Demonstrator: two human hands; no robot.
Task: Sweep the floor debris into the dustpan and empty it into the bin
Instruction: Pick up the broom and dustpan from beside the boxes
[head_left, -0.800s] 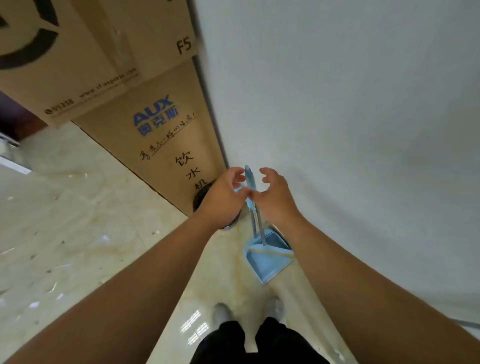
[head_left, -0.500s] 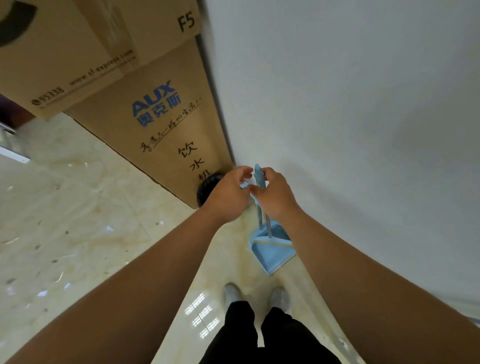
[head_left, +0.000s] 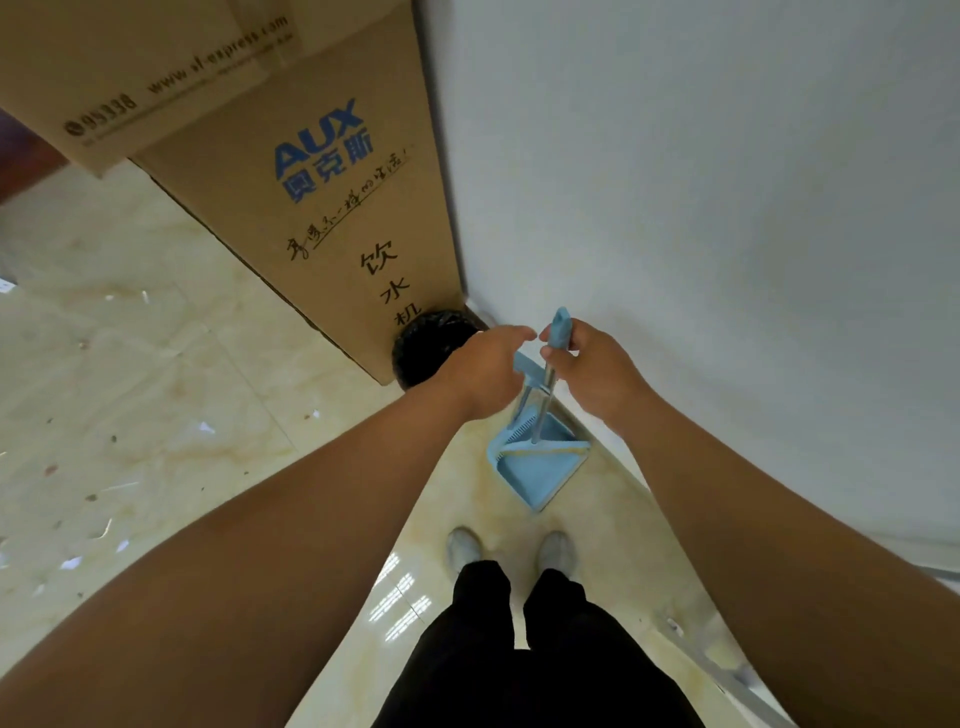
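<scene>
The right hand (head_left: 592, 364) is closed round the top of the broom handle (head_left: 560, 326). The left hand (head_left: 483, 371) is laid over the upper end of the dustpan handle (head_left: 525, 364) with its fingers hidden beneath its back, so it cannot be told whether that handle is gripped. The broom head (head_left: 545, 448) is seated across the mouth of the dustpan (head_left: 537, 480), which stands on the floor (head_left: 156, 364) against the wall (head_left: 675, 208), just beyond the shoes (head_left: 462, 545). If the broom is lifted while the pan handle is not secured, the pan may be dragged up with it and dropped, or tipped against the wall. If the two shafts are pulled apart at an angle, the bristles may be caught on the toothed edge at the rear of the pan. The debris (head_left: 207, 427) is scattered well to the left, and it may be trodden on and spread if that area is crossed before it is swept. As to containers, no debris can be made out in the dustpan; only the broom head is held in it. The bin (head_left: 431, 335), dark and round, is set in the far corner between the cardboard box (head_left: 322, 182) and the wall and is partly covered by the left hand. Its contents cannot be made out.
</scene>
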